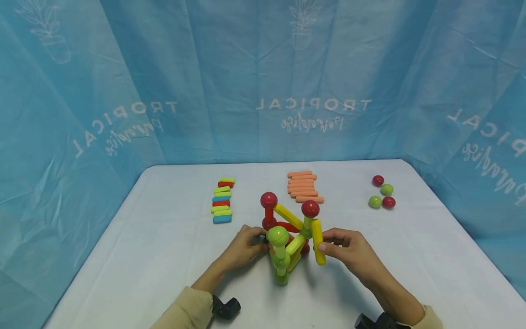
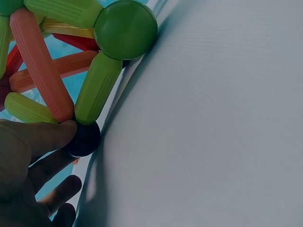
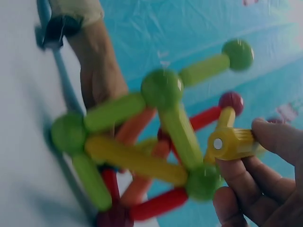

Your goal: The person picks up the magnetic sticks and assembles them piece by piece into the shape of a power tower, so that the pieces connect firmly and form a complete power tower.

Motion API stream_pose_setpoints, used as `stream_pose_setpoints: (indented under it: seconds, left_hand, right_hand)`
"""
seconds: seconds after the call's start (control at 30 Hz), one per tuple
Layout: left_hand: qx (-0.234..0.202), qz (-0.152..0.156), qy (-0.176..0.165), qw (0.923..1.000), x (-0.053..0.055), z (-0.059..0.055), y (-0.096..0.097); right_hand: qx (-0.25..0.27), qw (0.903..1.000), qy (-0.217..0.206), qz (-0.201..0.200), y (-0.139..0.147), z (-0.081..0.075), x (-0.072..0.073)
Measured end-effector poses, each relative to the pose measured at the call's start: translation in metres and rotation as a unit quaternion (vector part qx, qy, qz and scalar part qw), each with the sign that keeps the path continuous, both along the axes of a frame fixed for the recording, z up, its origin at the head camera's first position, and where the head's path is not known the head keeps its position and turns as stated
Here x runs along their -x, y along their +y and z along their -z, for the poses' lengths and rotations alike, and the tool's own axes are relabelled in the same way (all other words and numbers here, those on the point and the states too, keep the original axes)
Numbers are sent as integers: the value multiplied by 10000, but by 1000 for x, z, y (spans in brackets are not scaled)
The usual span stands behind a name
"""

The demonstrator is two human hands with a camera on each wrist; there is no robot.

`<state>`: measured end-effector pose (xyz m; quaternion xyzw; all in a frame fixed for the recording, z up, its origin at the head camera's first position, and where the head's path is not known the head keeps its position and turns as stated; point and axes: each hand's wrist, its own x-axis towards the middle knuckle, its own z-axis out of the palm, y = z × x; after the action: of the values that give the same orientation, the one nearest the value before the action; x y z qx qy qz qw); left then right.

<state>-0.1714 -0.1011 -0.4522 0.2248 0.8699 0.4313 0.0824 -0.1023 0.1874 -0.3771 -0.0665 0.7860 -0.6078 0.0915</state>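
Note:
A frame of magnetic sticks and balls (image 1: 293, 244) stands on the table, mixing green, red, yellow and orange pieces. My left hand (image 1: 245, 246) steadies its left side, thumb and forefinger pinching a dark ball (image 2: 85, 139) at a lower corner. My right hand (image 1: 351, 251) pinches a yellow stick (image 1: 318, 242) between thumb and fingers, at the right side of the frame. One end of that stick, with a round silver magnet (image 3: 218, 143), faces the right wrist camera. Two red balls top the frame at the back, and a green ball (image 1: 277, 236) tops its front post.
Behind the frame lie a column of green, red and blue sticks (image 1: 222, 203) and a stack of orange sticks (image 1: 302, 185). Several loose red and green balls (image 1: 387, 202) sit at the back right. A blue printed curtain (image 1: 263, 68) hangs behind the white table (image 1: 164, 219).

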Motion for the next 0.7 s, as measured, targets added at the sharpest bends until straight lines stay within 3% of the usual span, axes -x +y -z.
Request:
stream_pose_setpoints:
  seconds: [0.23,0.5,0.7]
  left_hand:
    - [20,-329,254,9991,-12,-2,-8]
    - [38,-636,459,9969,-29,0,-18]
    - [-33,-754,516,9958,-37,0,-21]
  right_hand:
    - [493,9986,-130,145,-20,-5,4]
    - [632,9978,110,133,-40,-2,18]
    - [637,9978,91,130,-54,1,20]
